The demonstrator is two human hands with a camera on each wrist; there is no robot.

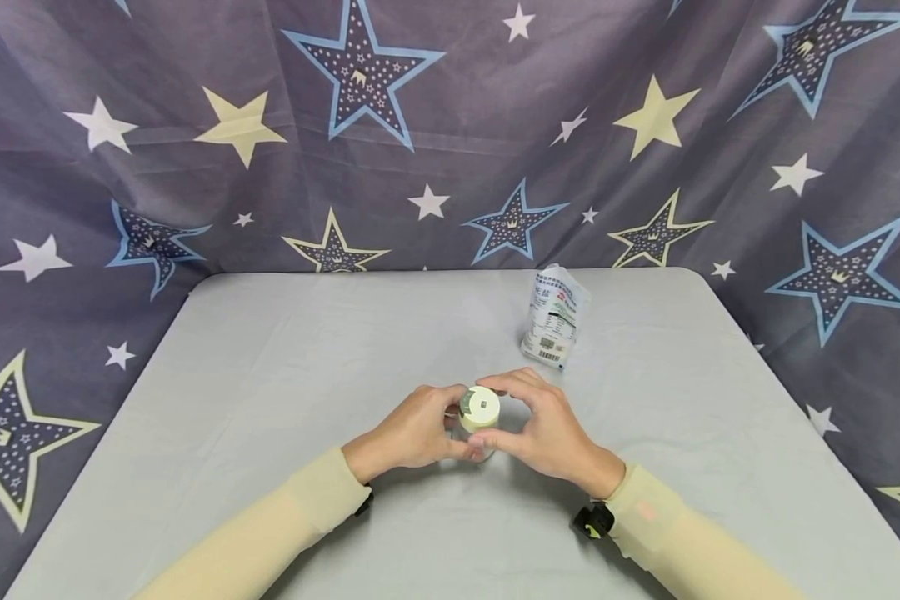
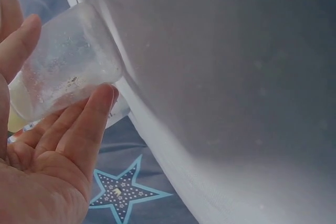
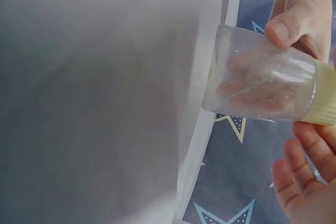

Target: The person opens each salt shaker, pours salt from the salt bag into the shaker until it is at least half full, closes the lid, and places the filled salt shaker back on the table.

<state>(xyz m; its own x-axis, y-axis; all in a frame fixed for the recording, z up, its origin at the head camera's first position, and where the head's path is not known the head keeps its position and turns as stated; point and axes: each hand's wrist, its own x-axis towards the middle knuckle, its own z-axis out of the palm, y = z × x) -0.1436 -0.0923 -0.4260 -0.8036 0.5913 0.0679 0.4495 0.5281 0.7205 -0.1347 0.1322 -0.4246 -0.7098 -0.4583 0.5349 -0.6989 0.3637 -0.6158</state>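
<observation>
A clear shaker jar [image 3: 262, 82] with a pale yellow ribbed lid [image 1: 483, 406] stands upright at the middle of the table. Droplets and a few dark specks cling to its wall, as the left wrist view shows. My left hand [image 1: 416, 427] holds the jar's body from the left, thumb on the near side and fingers behind. From the right, my right hand [image 1: 543, 425] pinches the lid, its thumb at the front and index finger at the back edge.
Behind my right hand, a white printed bag [image 1: 553, 321] labelled as salt stands on the pale grey tabletop [image 1: 307, 350]. A dark star-patterned cloth [image 1: 450, 133] hangs right behind the table and along its sides.
</observation>
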